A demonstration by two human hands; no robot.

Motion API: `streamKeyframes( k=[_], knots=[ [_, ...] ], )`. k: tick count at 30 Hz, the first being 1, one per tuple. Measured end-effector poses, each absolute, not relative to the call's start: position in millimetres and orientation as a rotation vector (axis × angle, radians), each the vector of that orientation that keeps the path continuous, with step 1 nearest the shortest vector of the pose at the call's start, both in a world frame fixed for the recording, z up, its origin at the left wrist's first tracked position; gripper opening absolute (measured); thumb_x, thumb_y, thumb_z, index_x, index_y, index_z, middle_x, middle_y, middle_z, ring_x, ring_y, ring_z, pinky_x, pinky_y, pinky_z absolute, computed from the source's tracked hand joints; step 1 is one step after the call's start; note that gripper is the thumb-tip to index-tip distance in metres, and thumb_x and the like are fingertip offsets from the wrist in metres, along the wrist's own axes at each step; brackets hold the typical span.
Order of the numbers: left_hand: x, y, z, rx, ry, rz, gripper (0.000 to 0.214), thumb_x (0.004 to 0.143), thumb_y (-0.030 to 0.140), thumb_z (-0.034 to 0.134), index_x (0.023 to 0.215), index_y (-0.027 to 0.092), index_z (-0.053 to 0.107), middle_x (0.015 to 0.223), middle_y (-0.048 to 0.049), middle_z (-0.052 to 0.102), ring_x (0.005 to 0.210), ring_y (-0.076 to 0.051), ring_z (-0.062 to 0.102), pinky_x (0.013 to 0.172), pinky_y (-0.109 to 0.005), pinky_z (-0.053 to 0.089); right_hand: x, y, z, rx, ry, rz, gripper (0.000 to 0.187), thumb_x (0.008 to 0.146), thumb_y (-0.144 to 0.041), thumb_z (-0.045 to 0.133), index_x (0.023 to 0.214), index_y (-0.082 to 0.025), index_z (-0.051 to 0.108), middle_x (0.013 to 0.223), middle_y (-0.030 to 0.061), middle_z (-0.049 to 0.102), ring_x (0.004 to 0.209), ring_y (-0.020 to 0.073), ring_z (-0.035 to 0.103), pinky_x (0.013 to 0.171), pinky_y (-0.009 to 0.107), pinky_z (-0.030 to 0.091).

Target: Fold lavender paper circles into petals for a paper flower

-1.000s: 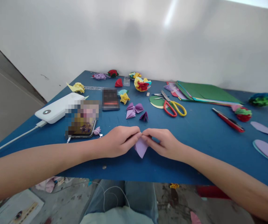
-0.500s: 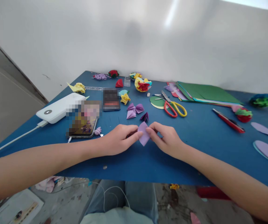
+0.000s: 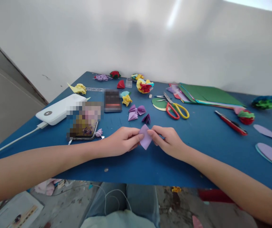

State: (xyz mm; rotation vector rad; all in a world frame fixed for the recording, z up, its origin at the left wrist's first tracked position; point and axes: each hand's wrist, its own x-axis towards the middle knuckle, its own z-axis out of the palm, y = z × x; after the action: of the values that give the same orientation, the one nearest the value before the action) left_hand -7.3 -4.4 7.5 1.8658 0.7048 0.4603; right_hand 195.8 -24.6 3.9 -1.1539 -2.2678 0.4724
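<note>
A small light-purple piece of paper point(image 3: 145, 138), pointed at top and bottom, is held up between my two hands over the front of the table. My left hand point(image 3: 126, 140) pinches its left edge with thumb and fingers. On the opposite edge, the fingers of my right hand point(image 3: 165, 138) are closed on the paper. Just beyond it lie several folded purple paper pieces point(image 3: 136, 110) in a cluster, plus a dark purple folded piece point(image 3: 146, 118).
Scissors point(image 3: 176, 109) with red and yellow handles lie right of centre, near a red cutter knife point(image 3: 232, 123). A white power bank point(image 3: 57, 109) and a phone point(image 3: 86, 122) lie left. Coloured paper sheets point(image 3: 209, 95) and paper flowers point(image 3: 145, 85) sit toward the wall.
My right-hand fingers have shifted slightly on the paper's edge, and the paper is turned a little. Both hands keep their hold.
</note>
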Motion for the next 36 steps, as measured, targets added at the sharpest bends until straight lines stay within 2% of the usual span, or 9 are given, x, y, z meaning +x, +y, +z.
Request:
streamKeyframes(
  k=[4,9,14,19,24,28,32,34,36],
  knots=[
    [-7,-5,8,1.892,0.733,0.485,0.035,0.090,0.038,0.036,0.065,0.015,0.044,0.050,0.0053,0.044,0.045,-0.006,0.038,0.046,-0.019,0.030,197,-21,4,-1.175,-2.261,0.474,0.042,0.091,-0.039,0.037,0.054,-0.018,0.039,0.046,-0.0046,0.041,0.044,0.0069,0.037,0.048,0.022,0.026],
    [-7,-5,8,1.944,0.755,0.534,0.033,0.090,0.036,0.036,0.067,0.015,0.045,0.050,0.0053,0.045,0.045,-0.006,0.040,0.045,-0.018,0.030,195,-21,6,-1.170,-2.225,0.664,0.034,0.090,-0.038,0.039,0.064,-0.017,0.046,0.055,-0.0037,0.050,0.051,0.0075,0.045,0.051,0.020,0.031],
    [-7,-5,8,1.975,0.780,0.565,0.034,0.090,0.036,0.037,0.065,0.015,0.045,0.050,0.0051,0.045,0.046,-0.006,0.040,0.045,-0.018,0.030,195,-22,4,-1.192,-2.010,0.953,0.043,0.089,-0.044,0.039,0.056,-0.017,0.043,0.047,-0.0041,0.047,0.046,0.0074,0.044,0.051,0.020,0.034],
    [-7,-5,8,1.954,0.765,0.603,0.031,0.091,0.035,0.035,0.075,0.014,0.052,0.052,0.0047,0.047,0.047,-0.007,0.043,0.047,-0.019,0.033,192,-18,-1,-1.054,-1.827,1.282,0.029,0.085,-0.046,0.048,0.087,-0.017,0.048,0.063,-0.0026,0.054,0.053,0.0087,0.050,0.051,0.020,0.039],
    [-7,-6,9,1.992,0.744,0.578,0.032,0.091,0.034,0.036,0.074,0.014,0.054,0.054,0.0034,0.051,0.049,-0.007,0.046,0.050,-0.019,0.036,192,-21,1,-1.162,-2.031,1.112,0.037,0.088,-0.045,0.041,0.065,-0.017,0.047,0.052,-0.0030,0.050,0.048,0.0077,0.047,0.049,0.019,0.036],
    [-6,-6,7,1.962,0.736,0.592,0.031,0.091,0.034,0.037,0.072,0.014,0.052,0.054,0.0035,0.051,0.049,-0.007,0.048,0.050,-0.018,0.037,191,-27,3,-1.175,-2.056,0.935,0.040,0.091,-0.043,0.035,0.064,-0.016,0.049,0.048,-0.0036,0.048,0.046,0.0073,0.046,0.049,0.019,0.035],
    [-6,-6,6,1.934,0.719,0.588,0.029,0.091,0.033,0.038,0.074,0.013,0.051,0.056,0.0025,0.051,0.051,-0.008,0.050,0.052,-0.019,0.040,187,-27,2,-1.130,-2.083,1.011,0.032,0.087,-0.043,0.044,0.074,-0.016,0.053,0.056,-0.0025,0.051,0.050,0.0082,0.048,0.048,0.019,0.037],
    [-6,-6,5,1.940,0.701,0.572,0.029,0.091,0.033,0.037,0.077,0.013,0.052,0.056,0.0025,0.051,0.051,-0.008,0.049,0.052,-0.019,0.040,186,-26,2,-1.133,-2.156,0.985,0.035,0.087,-0.043,0.043,0.066,-0.016,0.052,0.053,-0.0025,0.051,0.048,0.0079,0.047,0.048,0.019,0.036],
    [-6,-6,5,1.953,0.699,0.623,0.023,0.091,0.032,0.038,0.088,0.014,0.053,0.063,0.0016,0.053,0.055,-0.008,0.051,0.053,-0.019,0.041,187,-25,2,-1.142,-2.195,0.969,0.043,0.089,-0.044,0.038,0.057,-0.016,0.047,0.047,-0.0028,0.048,0.045,0.0075,0.045,0.048,0.019,0.035]
  ],
)
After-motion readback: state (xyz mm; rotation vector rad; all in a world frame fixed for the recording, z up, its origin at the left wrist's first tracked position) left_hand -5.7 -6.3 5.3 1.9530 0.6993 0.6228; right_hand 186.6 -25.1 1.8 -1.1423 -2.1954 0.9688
